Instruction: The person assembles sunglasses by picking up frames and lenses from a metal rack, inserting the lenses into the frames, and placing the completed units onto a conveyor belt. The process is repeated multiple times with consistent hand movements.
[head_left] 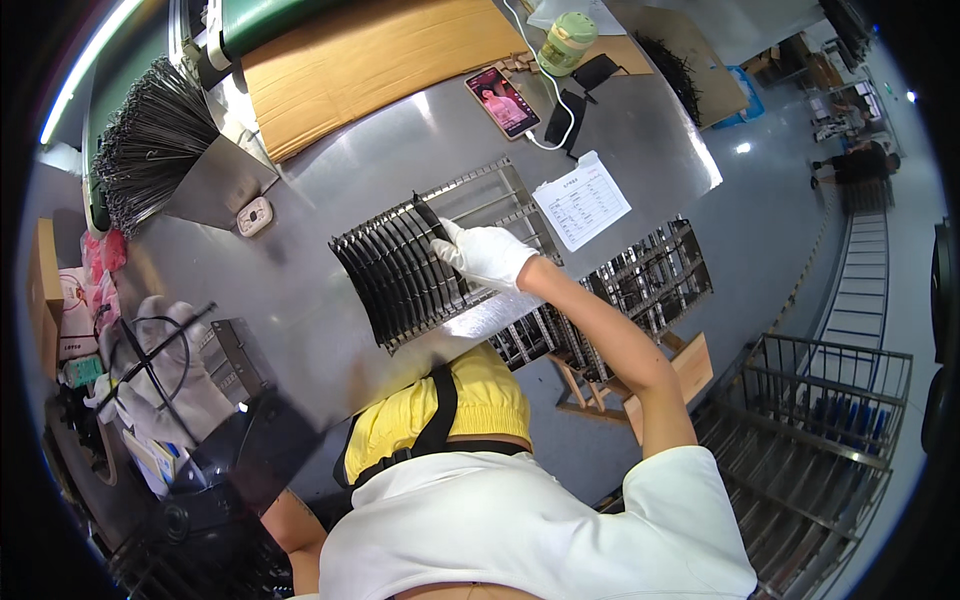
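Observation:
My right hand [488,257], in a white glove, is closed on a black curved strip [428,217] at the near side of a metal rack's bare part. The rack [490,185] lies on the steel table, and a row of similar black curved strips [395,275] stands side by side in its left part. My left forearm [292,520] runs up from the lower edge and disappears at a dark shape [262,440]. Beyond that shape is a greyish-white glove [165,375] with black rods and a cable across it; whether my left hand is inside it cannot be made out.
A bundle of thin black rods [150,145] stands at the far left, near a small pinkish-white device [255,216]. Cardboard [380,60], a phone [502,103], a green jar [568,43] and a printed sheet [583,202] lie beyond the rack. Another filled rack [650,285] is at right.

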